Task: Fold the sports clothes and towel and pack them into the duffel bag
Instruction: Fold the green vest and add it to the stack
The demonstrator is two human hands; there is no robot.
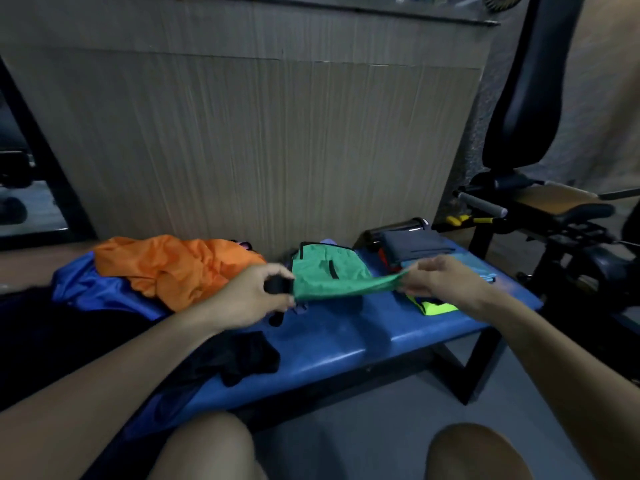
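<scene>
I see the green garment (329, 275) stretched above the blue bench (346, 344), its long axis running from 9 to 3 o'clock. The left hand (256, 296) grips its black-trimmed end, and the right hand (436, 277) pinches the other end. An orange garment (166, 265) lies toward 9 o'clock.

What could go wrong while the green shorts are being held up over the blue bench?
1. Both hands hold the green shorts only at the ends, so the middle may sag and the fold come out crooked.
2. The neon yellow garment lies at the front edge of the blue bench; a brush of the right arm might push it off.
3. The black garment also sits near the edge and could slip off.
</scene>
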